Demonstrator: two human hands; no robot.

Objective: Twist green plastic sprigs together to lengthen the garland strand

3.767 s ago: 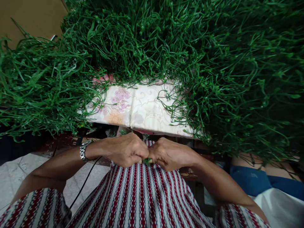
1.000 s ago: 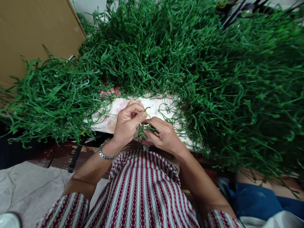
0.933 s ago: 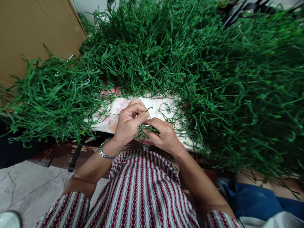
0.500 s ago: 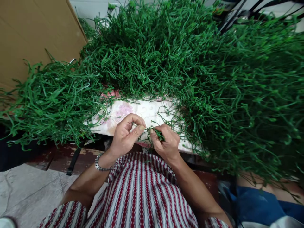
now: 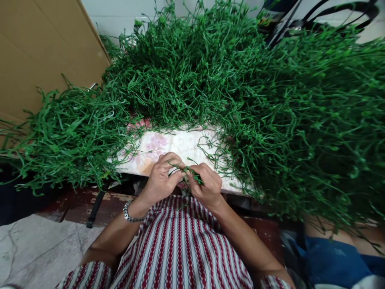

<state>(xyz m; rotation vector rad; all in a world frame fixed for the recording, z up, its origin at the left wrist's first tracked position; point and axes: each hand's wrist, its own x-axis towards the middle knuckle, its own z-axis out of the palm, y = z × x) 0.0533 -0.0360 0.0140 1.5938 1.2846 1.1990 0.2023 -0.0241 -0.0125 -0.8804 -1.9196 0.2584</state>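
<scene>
Several thin green stems with bud-like tips point(image 5: 195, 176) are gripped in my right hand point(image 5: 209, 185), its thumb and fingers closed round them. Against their left end, my left hand point(image 5: 161, 178) pinches the stems between thumb and bent fingers. The two hands nearly touch, low over the front edge of a white flowered cloth point(image 5: 183, 142). The fingers partly hide what is pinched. A few loose stems point(image 5: 210, 146) lie on the cloth just beyond my right hand.
A large heap of green stems point(image 5: 186, 76) spreads across the back and right. Another pile point(image 5: 75, 132) lies at the left, beside a cardboard panel point(image 5: 51, 44). Dark straps point(image 5: 339, 10) show at the back right, and blue fabric point(image 5: 333, 261) at the lower right.
My left hand has come in to the right, from pinching just beside the bunch to meeting the stems at my right hand. My right hand has shifted slightly left and down.
</scene>
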